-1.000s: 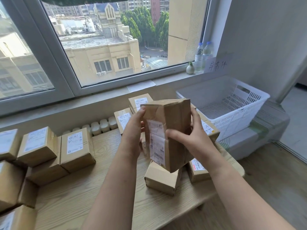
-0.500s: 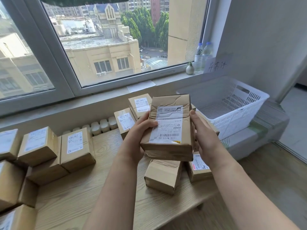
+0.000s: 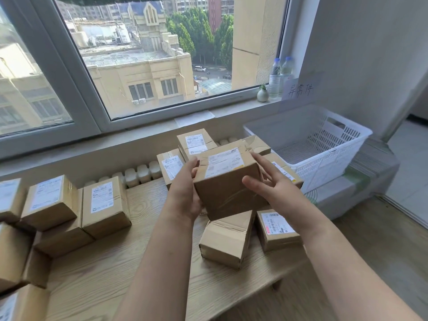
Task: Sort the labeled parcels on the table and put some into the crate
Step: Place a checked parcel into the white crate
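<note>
Left hand (image 3: 185, 193) is gripping, right hand (image 3: 275, 191) spreading open beside the parcel (image 3: 228, 181), now tipped label-up: checking apparently finished.

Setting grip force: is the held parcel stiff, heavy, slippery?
Probably stiff: the held parcel shows square edges between the left hand and right hand. Likely light for its size, as loose finger contact holds it above the table. Glossy tape across its front may be slightly slippery.
</note>
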Available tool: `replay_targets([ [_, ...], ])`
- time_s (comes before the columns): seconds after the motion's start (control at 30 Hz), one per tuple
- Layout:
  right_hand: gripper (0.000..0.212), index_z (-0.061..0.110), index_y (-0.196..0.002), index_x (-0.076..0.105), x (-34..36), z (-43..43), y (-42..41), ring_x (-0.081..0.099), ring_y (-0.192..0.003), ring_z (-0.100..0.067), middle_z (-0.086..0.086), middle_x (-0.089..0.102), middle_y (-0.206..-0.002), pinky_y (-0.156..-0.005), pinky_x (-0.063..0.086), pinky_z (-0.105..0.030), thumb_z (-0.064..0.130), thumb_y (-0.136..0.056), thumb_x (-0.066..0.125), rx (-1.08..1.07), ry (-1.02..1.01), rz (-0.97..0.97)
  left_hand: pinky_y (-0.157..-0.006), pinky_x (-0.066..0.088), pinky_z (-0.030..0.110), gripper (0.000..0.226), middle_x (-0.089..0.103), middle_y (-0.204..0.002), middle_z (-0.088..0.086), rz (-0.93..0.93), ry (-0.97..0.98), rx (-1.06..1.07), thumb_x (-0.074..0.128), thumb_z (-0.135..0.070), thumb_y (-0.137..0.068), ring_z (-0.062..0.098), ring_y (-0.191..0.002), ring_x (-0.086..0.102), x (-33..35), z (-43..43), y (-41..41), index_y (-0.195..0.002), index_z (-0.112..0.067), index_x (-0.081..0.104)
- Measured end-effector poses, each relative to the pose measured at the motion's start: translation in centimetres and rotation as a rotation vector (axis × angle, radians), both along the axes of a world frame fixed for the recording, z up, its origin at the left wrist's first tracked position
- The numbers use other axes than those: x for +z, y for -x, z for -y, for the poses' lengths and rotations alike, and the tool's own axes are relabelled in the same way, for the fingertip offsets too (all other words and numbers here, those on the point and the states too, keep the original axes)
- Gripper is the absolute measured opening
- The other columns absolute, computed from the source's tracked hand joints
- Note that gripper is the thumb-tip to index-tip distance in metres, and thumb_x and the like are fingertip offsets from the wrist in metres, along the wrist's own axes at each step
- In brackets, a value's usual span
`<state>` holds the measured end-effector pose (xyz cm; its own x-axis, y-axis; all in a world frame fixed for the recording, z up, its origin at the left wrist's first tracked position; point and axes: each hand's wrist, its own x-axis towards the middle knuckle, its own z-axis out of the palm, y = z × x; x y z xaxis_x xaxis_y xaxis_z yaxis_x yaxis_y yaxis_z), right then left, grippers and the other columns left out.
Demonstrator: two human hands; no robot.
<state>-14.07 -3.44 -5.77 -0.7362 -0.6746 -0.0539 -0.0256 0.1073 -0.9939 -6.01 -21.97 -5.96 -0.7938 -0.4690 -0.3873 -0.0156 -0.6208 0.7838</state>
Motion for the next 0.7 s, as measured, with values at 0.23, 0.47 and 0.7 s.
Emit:
replay_targets([
  [0.23,0.054,0.038,-0.126,0.063,-0.2,0.7,-0.1,0.074,-0.102,-0.014,0.007,0.078,-0.107,-0.099,0.056,-0.043,0.06,-0.077,0.067,-0.116,0.078,0.125,-0.085,0.058,0.031,0.045,0.074,-0.119,0.006,-0.119,0.423,-0.22,0.07,-0.036,-0.093,0.018,-0.107,0.071,-0.3,-1.1,-0.1,-0.132,-0.017,0.061],
  [0.47,0.029,0.033,-0.117,0.068,-0.9,0.9,-0.2,0.072,-0.105,-0.014,0.006,0.077,-0.107,-0.09,0.06,-0.036,0.039,-0.089,0.074,-0.154,0.007,0.101,-0.069,0.053,0.017,0.036,0.076,-0.106,-0.003,-0.056,0.506,-0.217,0.066,-0.036,-0.096,0.007,-0.091,0.071,-0.7,-1.4,0.3,-0.127,-0.018,0.063],
  [0.7,0.022,0.031,-0.11,0.071,-0.8,1.2,0.2,0.074,-0.098,-0.013,0.009,0.078,-0.099,-0.091,0.06,-0.046,0.037,-0.089,0.075,-0.18,0.006,0.12,-0.064,0.051,0.013,0.029,0.076,-0.094,-0.011,-0.059,0.541,-0.25,0.058,-0.032,-0.101,-0.001,-0.081,0.07,-0.2,-1.6,0.5,-0.124,-0.016,0.065],
])
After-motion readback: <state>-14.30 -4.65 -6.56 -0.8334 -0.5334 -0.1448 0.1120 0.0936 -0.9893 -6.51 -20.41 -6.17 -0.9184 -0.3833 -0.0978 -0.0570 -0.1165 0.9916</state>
